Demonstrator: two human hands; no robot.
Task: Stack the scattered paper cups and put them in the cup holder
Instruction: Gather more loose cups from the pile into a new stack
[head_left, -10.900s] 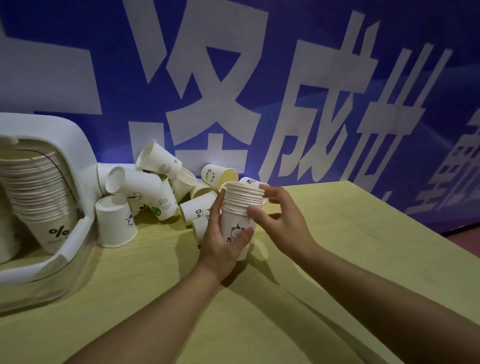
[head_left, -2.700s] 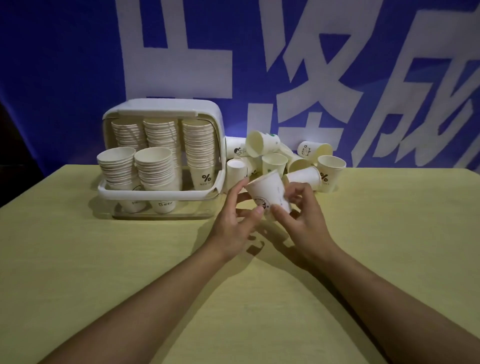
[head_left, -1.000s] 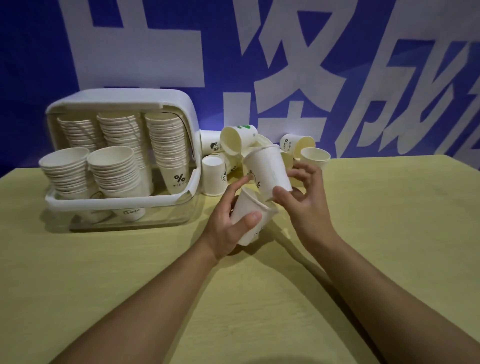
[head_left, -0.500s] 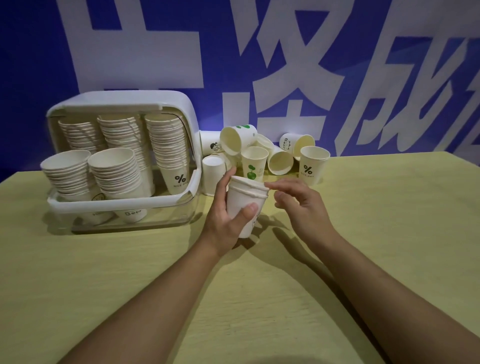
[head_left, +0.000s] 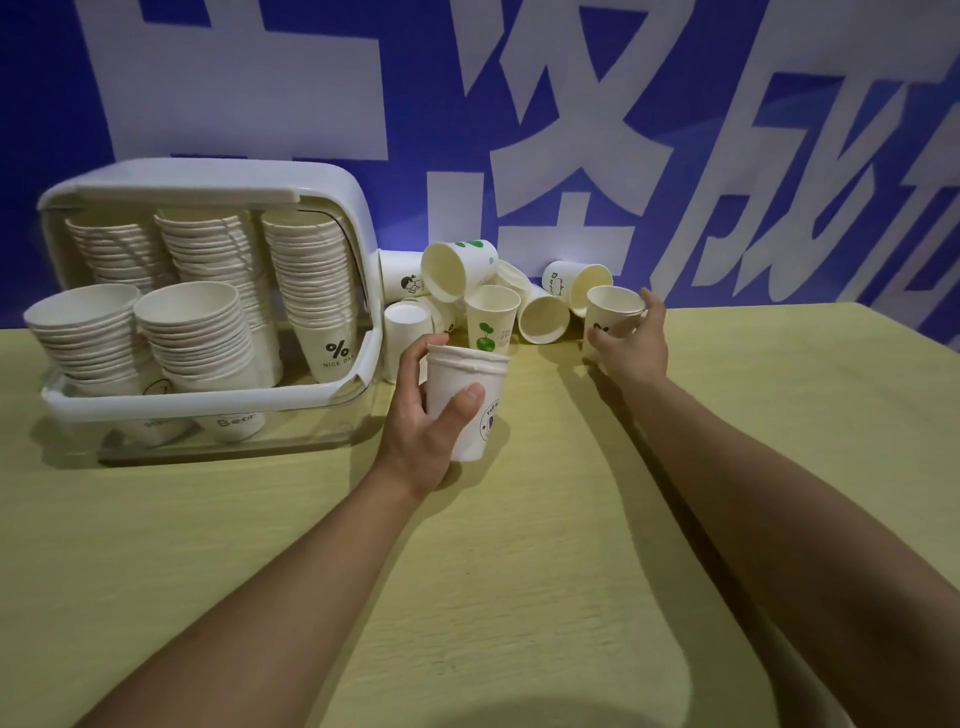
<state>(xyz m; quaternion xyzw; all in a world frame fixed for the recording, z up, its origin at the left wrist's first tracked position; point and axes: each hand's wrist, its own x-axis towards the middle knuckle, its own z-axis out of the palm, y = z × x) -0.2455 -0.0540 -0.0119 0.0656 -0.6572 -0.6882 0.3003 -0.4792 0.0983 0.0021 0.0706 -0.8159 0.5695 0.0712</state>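
Left hand: the left hand (head_left: 422, 415) grips a short nested stack (head_left: 466, 402) upright, thumb across its front, fingers round the back, just above the table (head_left: 545, 545).
Right hand: the right hand (head_left: 631, 345) has left the stack it was steadying half a second ago and now curls round an upright percent-mark cup (head_left: 610, 322) at the right edge of the loose heap, fingers behind the rim, thumb on the front wall.
Change: a second ago a cup was being dropped into the stack; it now sits seated, rims close together.
Meaning: one cup added, the next apparently being fetched; the stack is short and not yet due for the holder.
Loose cups: the scattered cups (head_left: 483, 296) lie against the blue banner (head_left: 727, 156); some upright, some tipped, one upside down.
Cup holder: the cup holder (head_left: 358, 218), left of the hands, is white glossy plastic with rounded corners and a clear base, already carrying several tall stacks.
Materials: thin matte paper, tapered walls, rolled rims, small printed logos.
Table surface: pale yellow-green, faint grain.
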